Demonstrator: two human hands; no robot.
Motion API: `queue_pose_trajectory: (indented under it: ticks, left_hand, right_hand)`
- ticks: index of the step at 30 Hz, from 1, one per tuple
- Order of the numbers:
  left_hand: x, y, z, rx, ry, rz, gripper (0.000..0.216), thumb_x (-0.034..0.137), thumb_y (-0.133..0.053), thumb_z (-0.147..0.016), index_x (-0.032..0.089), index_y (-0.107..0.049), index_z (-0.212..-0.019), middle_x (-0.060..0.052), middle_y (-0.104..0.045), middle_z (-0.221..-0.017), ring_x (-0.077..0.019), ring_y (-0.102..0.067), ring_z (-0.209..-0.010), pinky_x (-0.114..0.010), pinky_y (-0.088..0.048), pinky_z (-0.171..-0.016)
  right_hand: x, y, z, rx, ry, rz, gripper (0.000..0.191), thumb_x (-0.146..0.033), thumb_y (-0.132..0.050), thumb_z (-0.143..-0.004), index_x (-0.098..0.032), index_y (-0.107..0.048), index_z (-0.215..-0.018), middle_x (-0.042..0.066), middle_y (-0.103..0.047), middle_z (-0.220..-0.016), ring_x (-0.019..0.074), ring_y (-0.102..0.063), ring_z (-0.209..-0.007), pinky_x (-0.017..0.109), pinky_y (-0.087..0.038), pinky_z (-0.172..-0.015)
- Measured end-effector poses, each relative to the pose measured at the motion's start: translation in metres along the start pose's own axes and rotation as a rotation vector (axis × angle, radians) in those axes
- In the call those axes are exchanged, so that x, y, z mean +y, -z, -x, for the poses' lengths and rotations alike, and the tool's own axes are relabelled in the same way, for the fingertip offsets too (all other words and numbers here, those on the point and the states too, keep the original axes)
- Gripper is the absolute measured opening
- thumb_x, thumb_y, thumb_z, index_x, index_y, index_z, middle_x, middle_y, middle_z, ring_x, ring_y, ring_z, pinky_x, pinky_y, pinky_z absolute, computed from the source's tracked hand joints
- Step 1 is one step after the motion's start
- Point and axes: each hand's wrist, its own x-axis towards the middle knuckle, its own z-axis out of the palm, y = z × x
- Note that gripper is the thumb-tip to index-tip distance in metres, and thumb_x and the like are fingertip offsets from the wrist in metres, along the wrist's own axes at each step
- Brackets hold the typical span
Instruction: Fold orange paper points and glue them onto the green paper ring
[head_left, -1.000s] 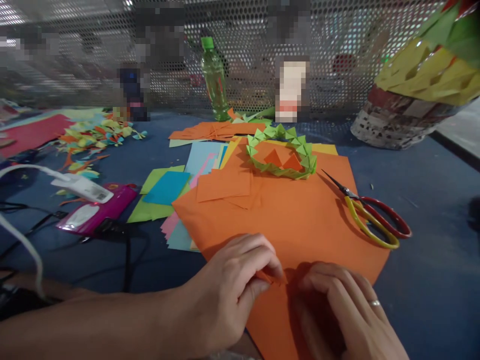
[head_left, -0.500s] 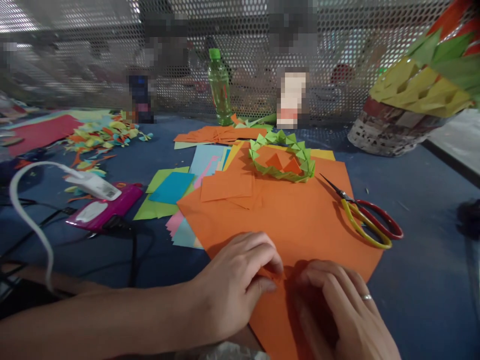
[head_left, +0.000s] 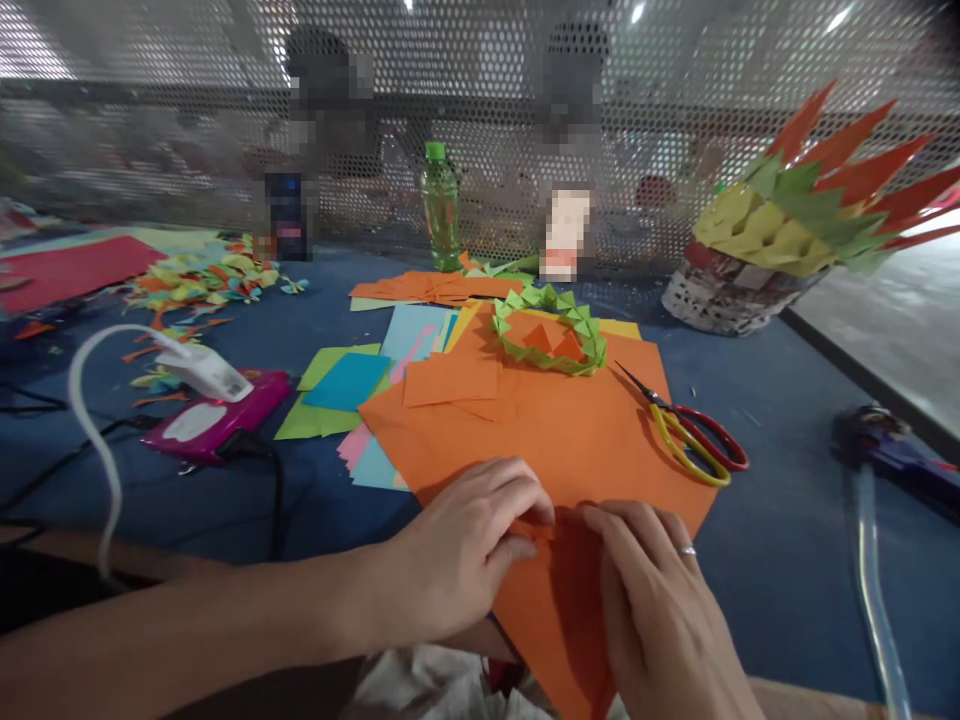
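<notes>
left hand [head_left: 471,548] curled, thumb and fingers pinching small orange paper [head_left: 541,532] over large orange sheet [head_left: 585,445], right hand [head_left: 654,590] close by, fingers bent, can't tell its grip, green paper ring [head_left: 546,360] and scissors [head_left: 655,400] farther off

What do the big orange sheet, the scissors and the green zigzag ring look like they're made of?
Orange sheet: matte paper or thin card, flat with crisp edges. Scissors: dark, likely metal blades, thin and pointed; smooth, slightly glossy red and yellow handles, probably plastic. Green ring: matte folded paper, judging by its creased triangular points.
</notes>
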Motion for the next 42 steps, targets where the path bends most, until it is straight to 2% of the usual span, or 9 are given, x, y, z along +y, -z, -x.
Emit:
queue_pose_trajectory:
  ticks: [4, 7, 15, 18, 23, 31, 38, 42]
  left_hand:
    - [-0.001, 0.000, 0.003, 0.063, -0.060, -0.107, 0.021, 0.012, -0.069, -0.093, 0.022, -0.053, -0.103, -0.001, -0.055, -0.108, -0.0198, -0.054, -0.105, -0.034, -0.041, -0.093]
    - [0.000, -0.001, 0.005, 0.090, -0.072, -0.166, 0.016, 0.017, -0.068, -0.095, 0.020, -0.053, -0.098, -0.001, -0.054, -0.101, -0.0216, -0.053, -0.098, -0.036, -0.041, -0.087]
    - [-0.001, -0.003, 0.007, 0.071, -0.130, -0.261, 0.009, 0.014, -0.058, -0.099, 0.018, -0.055, -0.092, -0.001, -0.055, -0.094, -0.0201, -0.053, -0.085, -0.035, -0.039, -0.077]
    - [-0.002, -0.003, 0.008, 0.054, -0.145, -0.265, 0.009, 0.012, -0.056, -0.099, 0.018, -0.059, -0.094, -0.001, -0.057, -0.094, -0.0197, -0.055, -0.086, -0.034, -0.040, -0.078]
    - [-0.002, -0.003, 0.007, 0.053, -0.150, -0.269, 0.011, 0.012, -0.053, -0.100, 0.017, -0.061, -0.094, -0.002, -0.060, -0.095, -0.0200, -0.056, -0.087, -0.035, -0.041, -0.079]
    - [-0.003, -0.003, 0.006, 0.058, -0.141, -0.289, 0.007, 0.013, -0.056, -0.100, 0.018, -0.060, -0.098, -0.002, -0.060, -0.098, -0.0195, -0.057, -0.089, -0.034, -0.042, -0.081]
    - [-0.003, 0.001, 0.002, 0.064, -0.124, -0.337, 0.008, 0.013, -0.062, -0.098, 0.019, -0.059, -0.093, 0.000, -0.060, -0.095, -0.0183, -0.057, -0.086, -0.033, -0.043, -0.079]
    - [-0.003, 0.004, -0.002, 0.049, -0.144, -0.361, 0.006, 0.018, -0.060, -0.100, 0.019, -0.059, -0.094, 0.000, -0.060, -0.096, -0.0183, -0.057, -0.089, -0.032, -0.043, -0.080]
  right_hand:
    - [-0.010, -0.004, -0.008, -0.027, -0.072, -0.019, 0.024, -0.006, -0.043, -0.092, -0.019, -0.057, -0.106, 0.008, -0.062, -0.096, 0.0231, -0.054, -0.086, 0.037, -0.047, -0.075]
    - [-0.011, -0.006, -0.011, -0.056, -0.099, -0.040, 0.018, -0.006, -0.045, -0.093, -0.020, -0.056, -0.098, 0.006, -0.061, -0.092, 0.0236, -0.052, -0.085, 0.039, -0.046, -0.073]
    - [-0.014, 0.000, -0.007, -0.065, -0.096, -0.070, 0.018, -0.007, -0.046, -0.093, -0.022, -0.055, -0.089, 0.004, -0.060, -0.086, 0.0225, -0.052, -0.080, 0.037, -0.044, -0.071]
    - [-0.018, 0.007, -0.002, -0.104, -0.040, -0.132, 0.018, -0.007, -0.046, -0.093, -0.023, -0.055, -0.091, 0.002, -0.061, -0.087, 0.0209, -0.054, -0.080, 0.034, -0.045, -0.069]
    - [-0.013, 0.010, 0.004, -0.023, -0.109, -0.027, 0.019, -0.012, -0.043, -0.098, -0.022, -0.058, -0.107, 0.004, -0.063, -0.094, 0.0204, -0.056, -0.083, 0.036, -0.045, -0.075]
    - [-0.015, 0.010, 0.001, -0.069, -0.070, 0.024, 0.023, -0.007, -0.043, -0.094, -0.019, -0.058, -0.106, 0.005, -0.063, -0.092, 0.0213, -0.055, -0.080, 0.036, -0.047, -0.070]
    - [-0.019, 0.011, 0.009, -0.126, 0.000, -0.210, 0.023, -0.004, -0.041, -0.092, -0.023, -0.055, -0.089, 0.003, -0.061, -0.086, 0.0200, -0.056, -0.081, 0.032, -0.047, -0.067]
    - [-0.018, 0.012, 0.009, -0.147, 0.031, -0.256, 0.028, -0.005, -0.046, -0.092, -0.023, -0.060, -0.109, 0.005, -0.066, -0.103, 0.0196, -0.059, -0.094, 0.034, -0.052, -0.078]
